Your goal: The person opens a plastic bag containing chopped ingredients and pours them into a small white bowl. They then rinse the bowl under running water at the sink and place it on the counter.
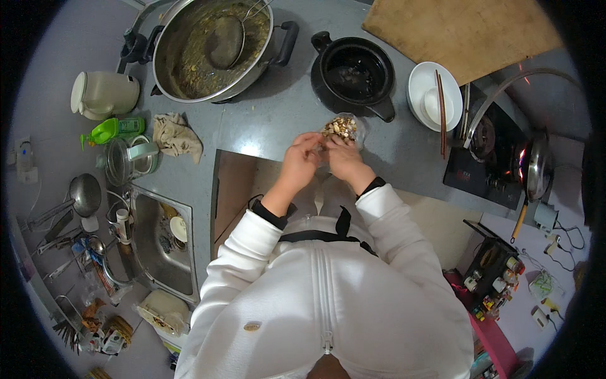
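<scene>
A clear plastic bag (360, 130) of small brown and cream dried pieces (342, 127) lies at the front edge of the grey counter. My left hand (304, 154) pinches the near left end of the bag, its fingertips partly hidden. My right hand (343, 157) lies over the near part of the bag, fingers curled on it and close to the left hand. Just beyond the bag stands a black clay pot (352, 78) with dark liquid and small bits inside. Its side handle points towards the right.
A large steel pot (213, 92) holds murky residue and a mesh strainer (225, 42). Right are a white bowl (416, 111) with chopsticks (441, 109), a wooden board (464, 33) and a gas stove (480, 177) with a lit flame. A sink (168, 265) lies left, near a cloth (175, 135).
</scene>
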Demonstrator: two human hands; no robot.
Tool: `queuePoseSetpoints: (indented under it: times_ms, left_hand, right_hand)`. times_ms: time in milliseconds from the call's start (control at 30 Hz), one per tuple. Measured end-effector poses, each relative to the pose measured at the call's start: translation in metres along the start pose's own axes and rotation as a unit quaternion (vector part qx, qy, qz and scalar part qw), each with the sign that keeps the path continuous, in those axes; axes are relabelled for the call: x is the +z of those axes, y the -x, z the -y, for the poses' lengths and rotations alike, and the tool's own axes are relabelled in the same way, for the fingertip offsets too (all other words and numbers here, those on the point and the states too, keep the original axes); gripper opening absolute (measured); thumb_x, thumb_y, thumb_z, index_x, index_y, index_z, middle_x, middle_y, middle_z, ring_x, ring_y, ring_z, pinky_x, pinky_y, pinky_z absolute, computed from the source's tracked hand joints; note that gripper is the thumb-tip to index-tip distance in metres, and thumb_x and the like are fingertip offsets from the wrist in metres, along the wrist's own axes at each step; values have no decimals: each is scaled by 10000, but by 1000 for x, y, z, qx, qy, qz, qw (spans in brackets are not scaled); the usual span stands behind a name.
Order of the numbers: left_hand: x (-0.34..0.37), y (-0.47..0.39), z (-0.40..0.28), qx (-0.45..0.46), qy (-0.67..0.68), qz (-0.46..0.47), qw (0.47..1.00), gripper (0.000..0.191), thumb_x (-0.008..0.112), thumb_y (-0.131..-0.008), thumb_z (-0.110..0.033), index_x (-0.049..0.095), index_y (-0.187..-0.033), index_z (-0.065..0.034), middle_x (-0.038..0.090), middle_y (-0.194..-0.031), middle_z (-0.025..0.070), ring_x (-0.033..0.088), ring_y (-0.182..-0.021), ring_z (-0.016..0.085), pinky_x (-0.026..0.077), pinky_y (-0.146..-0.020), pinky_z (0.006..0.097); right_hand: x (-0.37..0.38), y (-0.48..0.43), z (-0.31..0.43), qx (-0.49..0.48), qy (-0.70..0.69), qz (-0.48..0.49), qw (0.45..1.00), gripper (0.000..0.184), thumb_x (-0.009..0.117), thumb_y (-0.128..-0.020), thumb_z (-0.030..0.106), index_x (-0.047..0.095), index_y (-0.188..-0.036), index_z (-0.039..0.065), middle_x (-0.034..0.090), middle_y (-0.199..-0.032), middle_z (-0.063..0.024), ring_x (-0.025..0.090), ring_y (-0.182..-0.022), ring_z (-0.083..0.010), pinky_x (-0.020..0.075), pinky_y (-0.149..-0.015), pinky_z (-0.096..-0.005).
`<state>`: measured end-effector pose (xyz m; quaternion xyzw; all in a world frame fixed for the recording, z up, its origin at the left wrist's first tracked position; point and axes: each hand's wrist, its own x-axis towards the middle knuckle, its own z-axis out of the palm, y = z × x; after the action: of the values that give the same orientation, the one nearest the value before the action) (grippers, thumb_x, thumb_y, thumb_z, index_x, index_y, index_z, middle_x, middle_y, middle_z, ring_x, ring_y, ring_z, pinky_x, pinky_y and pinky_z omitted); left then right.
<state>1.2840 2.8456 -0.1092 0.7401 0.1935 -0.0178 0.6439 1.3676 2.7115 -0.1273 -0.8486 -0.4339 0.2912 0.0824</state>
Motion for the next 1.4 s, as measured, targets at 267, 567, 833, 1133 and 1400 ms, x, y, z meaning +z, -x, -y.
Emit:
queuePoseSetpoints:
  times_ms: [267, 567, 833, 1133, 1400]
  left_hand:
    - [-14, -4, -5, 19, -11, 7, 1000, 414, 398, -828, 97, 566, -1187, -24, 476, -1232, 55, 558, -739, 110, 482, -643, 233]
    - [-27, -7, -1, 27, -15, 88, 996, 397, 388, -856, 85, 558, -1197, -25, 457, -1252, 65, 563, -774, 121, 485, -687, 247]
    - [-19, -2, 3, 20, -5, 71, 997, 377, 387, -866, 81, 544, -1199, 3, 455, -1234, 74, 553, -752, 122, 481, -673, 251]
    - [-10, 11, -14, -25, 40, -21, 999, 403, 409, -843, 91, 545, -1209, -10, 453, -1258, 78, 561, -806, 122, 495, -708, 246]
    - [-2, 18, -20, -38, 21, -55, 998, 406, 412, -826, 97, 571, -1183, -11, 491, -1221, 88, 562, -765, 125, 488, -694, 247]
  right_hand:
    - [6, 30, -36, 158, -48, 6, 986, 400, 436, -843, 49, 553, -1214, 140, 384, -1395, -10, 443, -1187, -271, 358, -995, -396]
    - [7, 39, -25, 221, -17, -74, 972, 377, 471, -799, 31, 587, -1156, 64, 469, -1312, -108, 493, -1140, -313, 422, -920, -398]
    - [5, 5, -18, 83, -149, -75, 983, 324, 464, -824, 63, 616, -1111, 75, 518, -1253, -100, 457, -1189, -286, 389, -958, -384]
    - [5, 20, -39, 93, 36, 38, 994, 317, 511, -778, 50, 654, -1053, 111, 495, -1285, -46, 450, -1188, -239, 371, -965, -385]
    - [12, -28, -15, -49, 31, 34, 998, 353, 490, -830, 151, 572, -1172, 118, 571, -1188, -116, 499, -1130, -275, 379, -958, -366]
